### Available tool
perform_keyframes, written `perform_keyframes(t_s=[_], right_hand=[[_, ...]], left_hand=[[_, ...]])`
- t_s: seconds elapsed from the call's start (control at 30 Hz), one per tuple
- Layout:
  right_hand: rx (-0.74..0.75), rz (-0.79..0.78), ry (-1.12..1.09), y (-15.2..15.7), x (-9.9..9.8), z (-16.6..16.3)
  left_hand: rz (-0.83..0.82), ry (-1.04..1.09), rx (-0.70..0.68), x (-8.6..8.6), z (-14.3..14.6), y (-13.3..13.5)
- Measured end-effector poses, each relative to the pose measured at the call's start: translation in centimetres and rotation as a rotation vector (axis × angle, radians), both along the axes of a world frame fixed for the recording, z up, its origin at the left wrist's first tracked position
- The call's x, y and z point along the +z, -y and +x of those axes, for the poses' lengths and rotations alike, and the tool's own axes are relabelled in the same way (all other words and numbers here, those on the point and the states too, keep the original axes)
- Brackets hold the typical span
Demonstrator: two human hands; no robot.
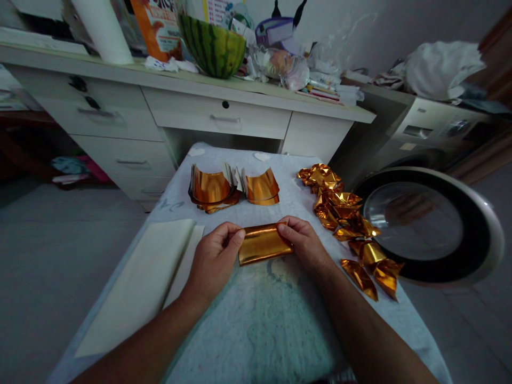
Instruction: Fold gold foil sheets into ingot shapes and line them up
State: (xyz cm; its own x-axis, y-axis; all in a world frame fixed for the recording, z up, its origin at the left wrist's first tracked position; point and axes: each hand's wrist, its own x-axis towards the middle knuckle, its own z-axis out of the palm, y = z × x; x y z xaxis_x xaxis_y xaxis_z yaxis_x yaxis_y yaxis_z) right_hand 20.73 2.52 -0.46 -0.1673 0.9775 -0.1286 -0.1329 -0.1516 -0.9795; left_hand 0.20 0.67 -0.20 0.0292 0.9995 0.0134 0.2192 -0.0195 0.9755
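Gold foil sheet point(264, 245) sits between the two hands, held just above the cloth-covered worktop point(276, 330), roughly mid-view. Sheet looks curled or folded over along its length, long side running left to right, right end slightly higher.

Left hand point(216, 258) pinches the left end: thumb on top near the upper corner, fingers bent behind it. Right hand point(306, 242) pinches the right end, thumb pressed on the face near the upper edge, fingers behind and mostly hidden. Both hands partly closed, neither spread; the gap between them is spanned by the foil.

Beyond the hands, two stacks of curved gold sheets, left stack point(212, 186) and right stack point(263, 186), stand side by side. Right of the right hand, a row of folded gold pieces point(344, 205) runs down the worktop's right side, nearest ones beside the right forearm. Left of the left hand, pale paper sheets point(140, 288) lie flat. Half watermelon point(212, 48) on the drawer unit point(256, 113) behind.
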Motion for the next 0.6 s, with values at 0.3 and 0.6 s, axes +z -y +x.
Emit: perform_keyframes(t_s=[0.3, 0.6], right_hand=[[-0.015, 0.047, 0.097, 0.05, 0.26, -0.14], [-0.063, 0.226, 0.586, -0.09, -0.31, -0.62]], left_hand=[[0.043, -0.051, 0.016, 0.24, -0.08, -0.07], [0.0, -0.109, 0.034, -0.6, 0.14, -0.59]])
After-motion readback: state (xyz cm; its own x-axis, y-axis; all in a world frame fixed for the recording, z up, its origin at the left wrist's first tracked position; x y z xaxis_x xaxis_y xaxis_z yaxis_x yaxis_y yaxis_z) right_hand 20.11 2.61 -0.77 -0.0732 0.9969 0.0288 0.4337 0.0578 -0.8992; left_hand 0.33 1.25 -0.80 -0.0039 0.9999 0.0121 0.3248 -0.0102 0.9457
